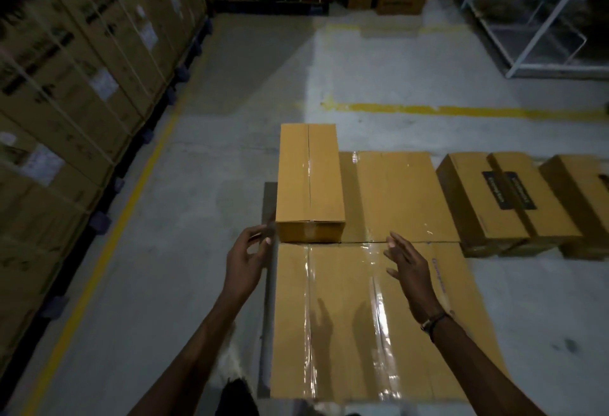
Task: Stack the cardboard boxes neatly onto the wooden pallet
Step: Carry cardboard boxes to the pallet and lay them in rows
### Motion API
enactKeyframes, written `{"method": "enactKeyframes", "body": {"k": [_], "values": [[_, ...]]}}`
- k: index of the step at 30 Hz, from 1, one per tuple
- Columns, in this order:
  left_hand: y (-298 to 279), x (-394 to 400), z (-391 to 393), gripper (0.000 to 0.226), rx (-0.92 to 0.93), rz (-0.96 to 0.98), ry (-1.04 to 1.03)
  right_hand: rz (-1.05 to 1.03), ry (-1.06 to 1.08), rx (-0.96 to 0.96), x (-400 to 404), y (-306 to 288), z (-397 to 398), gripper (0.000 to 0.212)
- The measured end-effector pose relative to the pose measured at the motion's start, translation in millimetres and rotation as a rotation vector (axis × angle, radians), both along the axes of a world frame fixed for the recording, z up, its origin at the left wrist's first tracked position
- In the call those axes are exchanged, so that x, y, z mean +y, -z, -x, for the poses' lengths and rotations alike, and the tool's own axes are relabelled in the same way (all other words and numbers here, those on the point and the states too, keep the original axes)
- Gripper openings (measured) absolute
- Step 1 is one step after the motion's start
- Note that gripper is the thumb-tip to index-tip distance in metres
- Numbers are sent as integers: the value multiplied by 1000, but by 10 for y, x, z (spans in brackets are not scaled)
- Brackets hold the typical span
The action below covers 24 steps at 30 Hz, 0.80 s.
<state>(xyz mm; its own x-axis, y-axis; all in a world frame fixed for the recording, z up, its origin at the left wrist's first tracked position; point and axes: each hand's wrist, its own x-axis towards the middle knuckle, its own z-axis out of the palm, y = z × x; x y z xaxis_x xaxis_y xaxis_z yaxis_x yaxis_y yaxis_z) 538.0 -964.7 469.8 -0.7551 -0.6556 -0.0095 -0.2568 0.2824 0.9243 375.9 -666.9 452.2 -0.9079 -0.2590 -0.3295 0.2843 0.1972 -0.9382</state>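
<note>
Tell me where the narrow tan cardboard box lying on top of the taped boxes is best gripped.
Probably by its two long side faces near the close end. The narrow tan cardboard box lies lengthwise away from the person, its short end facing them. The left hand sits beside its left corner, the right hand to its right, both open, so each comes in from its own side.

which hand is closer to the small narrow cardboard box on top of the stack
Left. The left hand hovers open just beside the small narrow cardboard box's near left corner; the right hand is open further off to its right, above the larger taped cardboard box.
</note>
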Motion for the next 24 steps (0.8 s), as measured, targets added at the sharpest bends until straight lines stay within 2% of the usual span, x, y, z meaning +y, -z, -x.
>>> {"method": "enactKeyframes", "body": {"k": [6, 12, 17, 24], "values": [[-599, 490, -913, 23, 10, -31, 0, 40, 142, -11, 765, -636, -878, 39], [-750, 1033, -1606, 22, 27, -90, 53, 85, 292, -41, 1439, -842, -1847, 33], [-837, 1597, -1815, 21, 45, -170, 186, 97, 461, -23, 2049, -1009, -2652, 30], [-1014, 2780, -1965, 19, 30, -291, 406, 103, 708, -23, 3181, -1288, -3708, 20]]}}
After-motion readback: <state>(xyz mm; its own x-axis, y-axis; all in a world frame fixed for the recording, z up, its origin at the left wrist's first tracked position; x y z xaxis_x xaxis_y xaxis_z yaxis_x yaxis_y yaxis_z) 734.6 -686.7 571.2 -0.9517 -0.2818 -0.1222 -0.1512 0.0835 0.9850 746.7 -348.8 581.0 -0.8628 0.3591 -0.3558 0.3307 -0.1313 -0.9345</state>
